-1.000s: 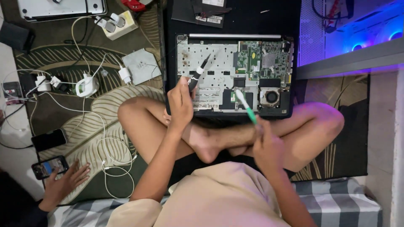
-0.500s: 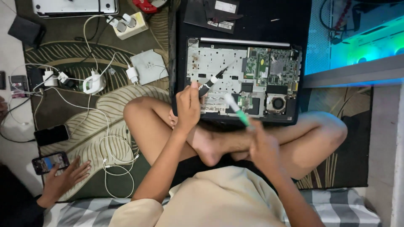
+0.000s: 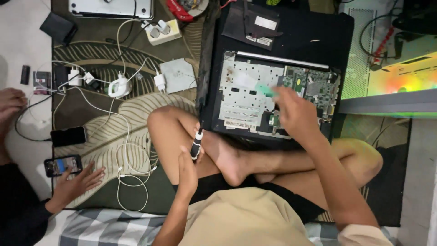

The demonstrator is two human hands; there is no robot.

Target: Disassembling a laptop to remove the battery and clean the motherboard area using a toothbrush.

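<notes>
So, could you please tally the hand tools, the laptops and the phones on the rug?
Hand tools: 2, the black screwdriver in the left hand and a blurred green tool in the right hand
Laptops: 2
Phones: 2
Total: 6

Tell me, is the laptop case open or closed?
Open: the laptop lies with its cover off, so the green circuit board and metal plate show.

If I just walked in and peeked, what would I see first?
First, the opened laptop on the floor, its insides showing, in front of a person sitting cross-legged. The right hand reaches over it with a blurred green tool, while the left hand holds a screwdriver by the knee. To the left, white cables sprawl across the leaf-patterned rug, where another person's hand rests beside a phone.
</notes>
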